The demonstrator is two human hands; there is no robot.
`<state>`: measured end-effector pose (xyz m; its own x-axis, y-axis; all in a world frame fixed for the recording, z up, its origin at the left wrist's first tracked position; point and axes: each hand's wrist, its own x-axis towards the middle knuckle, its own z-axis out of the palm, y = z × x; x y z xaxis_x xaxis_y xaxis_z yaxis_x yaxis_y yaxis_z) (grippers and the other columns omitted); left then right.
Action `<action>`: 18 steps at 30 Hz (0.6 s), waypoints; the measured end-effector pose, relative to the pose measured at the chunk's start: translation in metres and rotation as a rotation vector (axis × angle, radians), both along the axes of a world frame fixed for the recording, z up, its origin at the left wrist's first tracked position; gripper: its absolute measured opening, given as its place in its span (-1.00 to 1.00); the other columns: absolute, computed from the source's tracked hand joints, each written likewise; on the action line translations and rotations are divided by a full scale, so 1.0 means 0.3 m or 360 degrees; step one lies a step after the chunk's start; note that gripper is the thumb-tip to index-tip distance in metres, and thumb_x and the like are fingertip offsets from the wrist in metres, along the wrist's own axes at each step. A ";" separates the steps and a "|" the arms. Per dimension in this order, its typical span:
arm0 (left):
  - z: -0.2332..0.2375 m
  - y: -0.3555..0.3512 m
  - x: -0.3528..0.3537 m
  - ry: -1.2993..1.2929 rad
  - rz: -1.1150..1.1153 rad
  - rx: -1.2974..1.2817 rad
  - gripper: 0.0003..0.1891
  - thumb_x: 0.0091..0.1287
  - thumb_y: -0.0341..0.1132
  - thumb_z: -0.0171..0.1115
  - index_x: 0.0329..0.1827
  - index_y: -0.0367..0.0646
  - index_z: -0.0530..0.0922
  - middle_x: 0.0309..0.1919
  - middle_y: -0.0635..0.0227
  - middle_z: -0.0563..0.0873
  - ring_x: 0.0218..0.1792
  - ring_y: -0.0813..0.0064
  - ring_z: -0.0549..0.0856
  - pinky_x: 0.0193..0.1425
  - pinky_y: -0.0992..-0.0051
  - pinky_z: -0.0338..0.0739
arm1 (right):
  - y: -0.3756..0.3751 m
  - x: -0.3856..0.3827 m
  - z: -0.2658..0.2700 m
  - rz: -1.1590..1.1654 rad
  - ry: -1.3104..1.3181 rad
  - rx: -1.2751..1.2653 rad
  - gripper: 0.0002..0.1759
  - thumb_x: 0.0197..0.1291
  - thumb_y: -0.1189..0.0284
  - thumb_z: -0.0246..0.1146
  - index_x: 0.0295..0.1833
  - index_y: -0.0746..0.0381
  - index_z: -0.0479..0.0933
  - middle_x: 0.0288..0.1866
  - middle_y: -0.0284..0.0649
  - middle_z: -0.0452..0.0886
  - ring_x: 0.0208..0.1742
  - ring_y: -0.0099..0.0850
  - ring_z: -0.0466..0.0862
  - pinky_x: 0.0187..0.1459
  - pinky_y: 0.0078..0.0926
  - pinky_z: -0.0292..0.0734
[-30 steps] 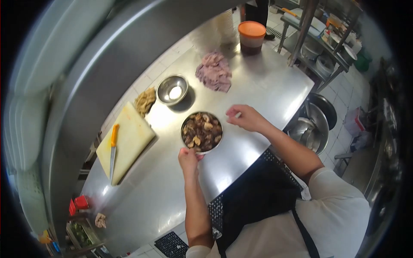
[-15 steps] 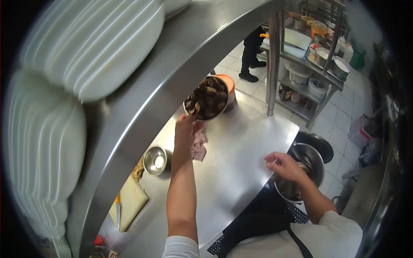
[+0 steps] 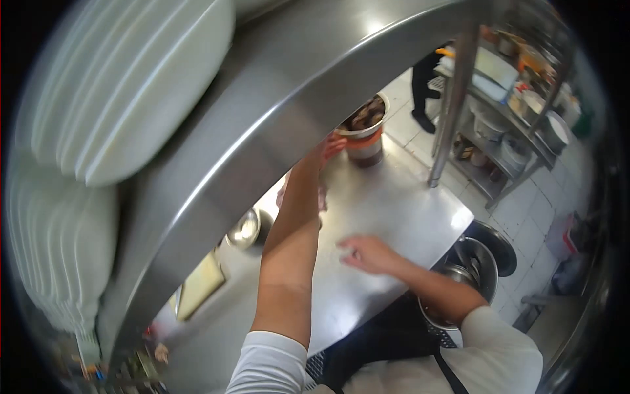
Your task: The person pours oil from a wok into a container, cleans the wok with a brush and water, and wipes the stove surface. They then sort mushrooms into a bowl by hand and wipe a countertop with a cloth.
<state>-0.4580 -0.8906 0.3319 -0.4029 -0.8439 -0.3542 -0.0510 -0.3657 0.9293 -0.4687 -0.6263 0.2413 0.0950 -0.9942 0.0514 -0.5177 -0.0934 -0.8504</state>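
My left hand (image 3: 333,146) reaches to the near side of a metal bowl (image 3: 365,118) of dark brown pieces, partly behind the shelf edge. Its fingers look apart and seem to hold nothing. The bowl rests on top of an orange-rimmed container (image 3: 365,152). Over the middle of the steel table (image 3: 354,292), my right hand (image 3: 367,254) hangs with fingers loosely curled and apart, holding nothing visible. Pinkish cloth or paper (image 3: 321,197) lies partly under my left forearm. Left of that forearm is a small metal bowl (image 3: 244,230).
A steel shelf (image 3: 262,125) with stacked white plates (image 3: 125,85) crosses the upper left. A cutting board (image 3: 202,285) with a knife lies below it. Large pots (image 3: 482,262) stand off the table's right edge. Another person's dark-clad leg (image 3: 422,92) shows near a rack.
The bowl of brown pieces now sits farther back, more level on the container, and my left hand has opened beside it. My right hand has moved left from the pots over the table.
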 end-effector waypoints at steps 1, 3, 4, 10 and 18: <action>0.058 0.062 0.050 -0.0044 0.0075 -0.0124 -0.72 0.36 -0.37 0.20 0.03 -0.40 0.51 -0.24 0.14 0.67 -0.26 0.25 0.79 -0.23 0.43 0.75 | -0.092 0.023 -0.002 0.0016 0.0116 -0.0073 -0.54 0.26 0.22 0.33 0.19 0.23 0.59 -0.14 -0.01 0.71 -0.15 -0.18 0.73 -0.05 -0.24 0.63; 0.071 0.115 0.220 -0.0053 0.0026 -0.0281 -0.68 0.34 -0.33 0.27 0.05 -0.38 0.53 -0.20 0.14 0.69 -0.27 0.26 0.80 -0.23 0.43 0.74 | -0.302 0.061 -0.027 -0.0008 0.0382 -0.0025 -0.49 0.23 0.26 0.32 0.26 0.23 0.56 -0.01 0.08 0.71 0.00 -0.03 0.71 0.12 -0.23 0.58; 0.101 0.163 0.337 -0.0273 -0.0019 -0.0405 -0.67 0.33 -0.33 0.28 0.05 -0.38 0.56 -0.18 0.19 0.69 -0.32 0.30 0.79 -0.22 0.42 0.74 | -0.396 0.086 -0.033 -0.0120 0.0170 0.0044 -0.48 0.20 0.29 0.33 0.28 0.18 0.56 0.11 0.05 0.67 0.11 -0.03 0.68 0.19 -0.28 0.55; 0.126 0.655 1.068 -0.0683 0.0605 -0.0516 -0.64 0.41 -0.34 0.23 0.16 -0.41 0.52 0.07 0.09 0.65 -0.32 0.38 0.76 -0.31 0.51 0.73 | -0.762 0.214 -0.245 0.0054 0.0996 -0.0442 -0.48 0.19 0.32 0.24 0.30 0.11 0.53 0.46 0.03 0.39 0.34 0.01 0.53 0.36 -0.07 0.40; 0.012 1.320 1.728 -0.0655 0.1270 -0.0282 -0.62 0.44 -0.36 0.23 0.24 -0.36 0.47 0.18 0.01 0.60 -0.41 0.44 0.73 -0.33 0.51 0.71 | -0.387 0.570 -0.264 0.0446 0.0879 -0.0176 -0.62 0.29 0.44 0.07 0.20 0.12 0.57 0.20 -0.02 0.62 0.18 -0.09 0.63 0.22 -0.14 0.49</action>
